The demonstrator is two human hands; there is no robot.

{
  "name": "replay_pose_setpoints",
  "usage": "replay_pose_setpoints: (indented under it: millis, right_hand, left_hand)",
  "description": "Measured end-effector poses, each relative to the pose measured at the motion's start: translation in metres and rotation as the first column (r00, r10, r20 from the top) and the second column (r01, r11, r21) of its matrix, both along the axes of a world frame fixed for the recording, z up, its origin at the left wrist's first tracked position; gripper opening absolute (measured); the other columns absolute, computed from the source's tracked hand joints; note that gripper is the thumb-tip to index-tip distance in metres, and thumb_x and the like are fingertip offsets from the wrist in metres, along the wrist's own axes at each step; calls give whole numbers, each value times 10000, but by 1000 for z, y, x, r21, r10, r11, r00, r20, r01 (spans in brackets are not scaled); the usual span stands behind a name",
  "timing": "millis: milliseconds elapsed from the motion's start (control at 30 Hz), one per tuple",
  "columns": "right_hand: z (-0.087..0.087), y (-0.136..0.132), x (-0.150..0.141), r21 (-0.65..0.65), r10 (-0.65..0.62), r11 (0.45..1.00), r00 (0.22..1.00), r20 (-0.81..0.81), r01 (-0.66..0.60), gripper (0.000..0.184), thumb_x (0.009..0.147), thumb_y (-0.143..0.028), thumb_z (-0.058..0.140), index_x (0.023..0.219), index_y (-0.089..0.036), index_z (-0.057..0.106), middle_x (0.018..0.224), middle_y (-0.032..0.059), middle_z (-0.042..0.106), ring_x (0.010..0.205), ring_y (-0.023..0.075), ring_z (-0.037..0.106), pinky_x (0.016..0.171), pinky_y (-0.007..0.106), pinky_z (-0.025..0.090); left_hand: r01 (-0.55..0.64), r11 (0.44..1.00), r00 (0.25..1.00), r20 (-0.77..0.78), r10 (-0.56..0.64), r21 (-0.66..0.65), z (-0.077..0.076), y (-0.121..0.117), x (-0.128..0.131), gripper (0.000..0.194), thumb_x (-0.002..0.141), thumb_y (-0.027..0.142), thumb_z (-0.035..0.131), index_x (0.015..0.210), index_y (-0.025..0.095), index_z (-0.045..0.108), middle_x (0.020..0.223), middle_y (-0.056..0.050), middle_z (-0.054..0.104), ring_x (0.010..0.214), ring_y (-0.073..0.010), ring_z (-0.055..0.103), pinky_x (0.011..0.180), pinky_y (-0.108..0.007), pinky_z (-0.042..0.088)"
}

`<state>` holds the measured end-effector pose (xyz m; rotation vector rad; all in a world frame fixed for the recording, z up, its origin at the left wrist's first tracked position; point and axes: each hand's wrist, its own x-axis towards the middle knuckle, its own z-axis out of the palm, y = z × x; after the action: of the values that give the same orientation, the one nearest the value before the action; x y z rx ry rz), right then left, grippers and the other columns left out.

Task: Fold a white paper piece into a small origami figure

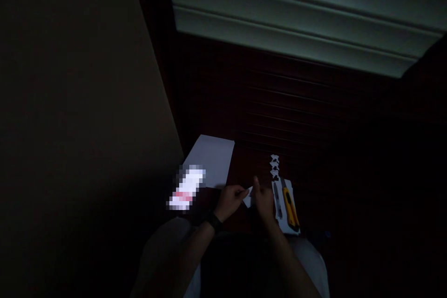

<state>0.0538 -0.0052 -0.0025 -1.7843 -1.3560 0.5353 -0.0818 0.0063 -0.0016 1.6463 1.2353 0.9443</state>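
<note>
In the dim head view, a small white piece of paper is pinched between my two hands. My left hand, with a dark band at its wrist, grips the paper's left side between thumb and fingers. On the opposite side my right hand closes on it, thumb pointing up. Just right of that hand a yellow utility knife and a pen lie on white paper sheets. Several small folded paper pieces stand in a row beyond them.
A larger white sheet lies at the back left, and a bright, pixelated rectangle overlaps its near corner. A wall rises on the left. Pale horizontal slats hang at the back. My knees are below the dark surface.
</note>
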Motion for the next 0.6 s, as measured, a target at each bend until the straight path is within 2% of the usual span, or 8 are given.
replay_pose_setpoints:
  millis: [133, 267, 400, 500, 600]
  right_hand:
    - [-1, -17, -7, 30, -95, 995, 960, 264, 90, 604, 883, -483, 210, 650, -137, 647, 582, 102, 634, 498, 165, 551, 476, 248, 281]
    - [0, -30, -10, 47, -112, 994, 900, 420, 102, 590, 888, -476, 219, 759, -130, 678, 632, 133, 661, 522, 181, 588, 492, 253, 275]
    - [5, -40, -9, 54, -51, 998, 907, 419, 32, 584, 898, -456, 204, 775, -141, 680, 616, 108, 663, 515, 170, 591, 483, 246, 278]
    - [14, -47, -9, 58, -40, 998, 930, 364, 20, 616, 898, -463, 185, 671, -152, 666, 590, 99, 655, 504, 167, 581, 479, 244, 295]
    - [26, -53, -12, 40, -21, 999, 950, 311, 9, 642, 889, -486, 171, 593, -166, 642, 578, 100, 651, 500, 171, 576, 470, 246, 306]
  left_hand:
    - [-17, 1000, 999, 48, 18, -21, -7, -11, -1, 401, 769, 490, 446, 641, 146, 607, 557, -16, 595, 531, -134, 550, 500, -214, 364]
    - [-19, 1000, 997, 74, 19, -10, -1, -27, -1, 395, 794, 487, 405, 653, 154, 564, 533, 3, 556, 503, -121, 530, 481, -204, 358]
    - [41, 997, 991, 132, -33, -62, 7, -42, -2, 374, 783, 506, 423, 667, 163, 518, 494, 29, 511, 443, -105, 501, 445, -194, 339]
    - [75, 990, 991, 123, -61, -116, 14, -49, -4, 400, 769, 533, 426, 640, 162, 501, 442, 33, 495, 405, -104, 483, 421, -191, 321]
    - [68, 992, 991, 120, -56, -102, 25, -56, -6, 405, 767, 537, 427, 632, 162, 501, 442, 25, 515, 413, -106, 489, 427, -191, 318]
